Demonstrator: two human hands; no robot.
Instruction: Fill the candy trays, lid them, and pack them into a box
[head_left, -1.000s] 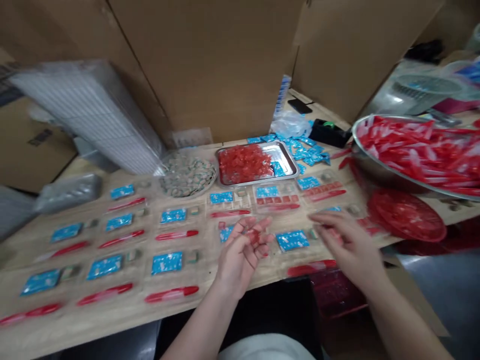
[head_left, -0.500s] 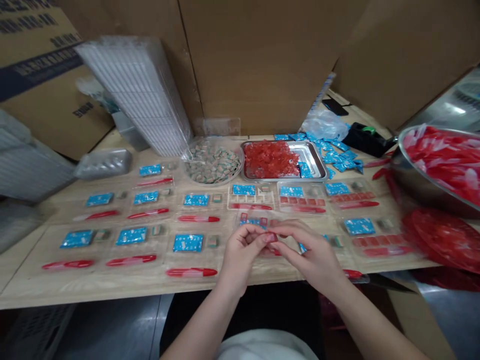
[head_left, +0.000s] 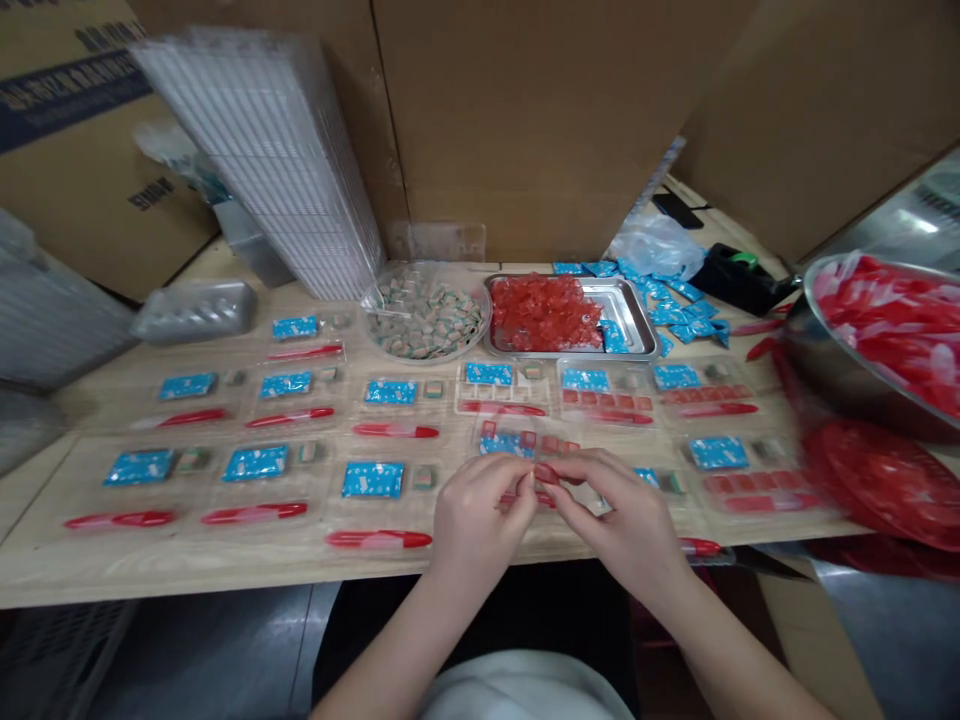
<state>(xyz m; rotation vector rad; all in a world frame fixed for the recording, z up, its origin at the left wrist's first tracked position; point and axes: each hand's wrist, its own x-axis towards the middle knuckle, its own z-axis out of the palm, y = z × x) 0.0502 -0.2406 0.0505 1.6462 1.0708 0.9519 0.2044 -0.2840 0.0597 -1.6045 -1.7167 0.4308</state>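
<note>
Fingertips (head_left: 527,483) of the left hand (head_left: 480,520) and right hand (head_left: 619,520) are closed together, and a small red piece (head_left: 547,474) is pinched between both grips (its shape is partly hidden), held above a clear plastic tray (head_left: 592,445) in which a blue sachet (head_left: 506,445) is laid, on the wooden bench (head_left: 225,565).

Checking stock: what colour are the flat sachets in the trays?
The sachets are bright blue with white flecks; head view.
</note>
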